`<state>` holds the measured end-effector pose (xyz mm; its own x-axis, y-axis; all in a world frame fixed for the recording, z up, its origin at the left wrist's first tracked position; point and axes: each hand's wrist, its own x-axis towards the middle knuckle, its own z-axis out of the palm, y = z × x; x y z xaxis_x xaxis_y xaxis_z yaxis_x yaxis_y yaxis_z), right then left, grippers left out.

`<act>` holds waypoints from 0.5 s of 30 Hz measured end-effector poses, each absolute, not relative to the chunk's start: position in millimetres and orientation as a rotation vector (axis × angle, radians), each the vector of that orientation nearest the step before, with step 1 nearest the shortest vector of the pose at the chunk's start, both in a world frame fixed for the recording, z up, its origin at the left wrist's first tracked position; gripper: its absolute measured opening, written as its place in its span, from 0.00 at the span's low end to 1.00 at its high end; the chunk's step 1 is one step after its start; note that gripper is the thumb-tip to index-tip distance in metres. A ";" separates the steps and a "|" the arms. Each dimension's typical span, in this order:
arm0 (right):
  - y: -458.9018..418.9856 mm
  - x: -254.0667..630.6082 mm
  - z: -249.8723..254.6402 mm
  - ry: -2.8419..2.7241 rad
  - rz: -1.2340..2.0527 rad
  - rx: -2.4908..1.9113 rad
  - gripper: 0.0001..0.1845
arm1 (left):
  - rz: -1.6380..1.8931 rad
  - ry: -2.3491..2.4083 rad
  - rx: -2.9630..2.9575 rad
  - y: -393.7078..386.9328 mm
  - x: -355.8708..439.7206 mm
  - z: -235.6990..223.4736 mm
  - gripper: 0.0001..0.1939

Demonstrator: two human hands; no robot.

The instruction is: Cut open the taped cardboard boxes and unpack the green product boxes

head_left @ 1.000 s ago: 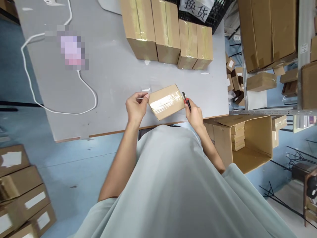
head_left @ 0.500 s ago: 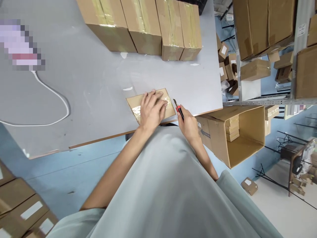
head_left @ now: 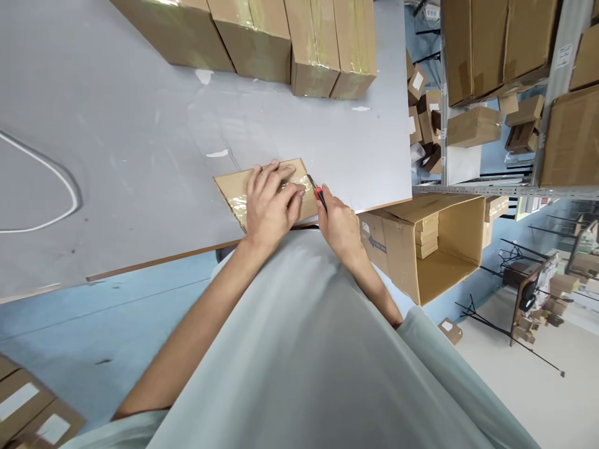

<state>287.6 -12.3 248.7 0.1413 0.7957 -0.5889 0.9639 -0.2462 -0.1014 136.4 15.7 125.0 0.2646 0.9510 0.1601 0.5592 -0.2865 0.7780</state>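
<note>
A flat cardboard box [head_left: 229, 182] with shiny clear tape across it lies at the table's near edge. My left hand [head_left: 271, 202] rests on its top, fingers spread and holding nothing. In my right hand [head_left: 340, 224] is a red and black utility knife [head_left: 319, 193], gripped by the handle. Its blade is out, and the tip is at the box's right edge; whether it touches the cardboard I cannot tell.
Several taped cartons [head_left: 313, 43] stand in a row at the back of the grey table [head_left: 154, 156]. A white cable [head_left: 60, 181] curves on the left. An open carton [head_left: 407, 249] holding small boxes stands right of the table, below a loaded shelf [head_left: 477, 189].
My right hand has brought the knife left against the box's right side. My left hand stays on the box. The whole view has shifted slightly.
</note>
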 end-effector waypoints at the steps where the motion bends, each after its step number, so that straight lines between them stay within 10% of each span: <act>1: -12.3 284.8 249.5 1.686 -0.780 2.123 0.32 | 0.853 1.364 1.940 15.6 136.3 125.3 0.09; 15: -8.7 262.8 252.1 1.640 -0.683 2.125 0.36 | 0.809 1.361 1.832 17.9 137.3 129.9 0.12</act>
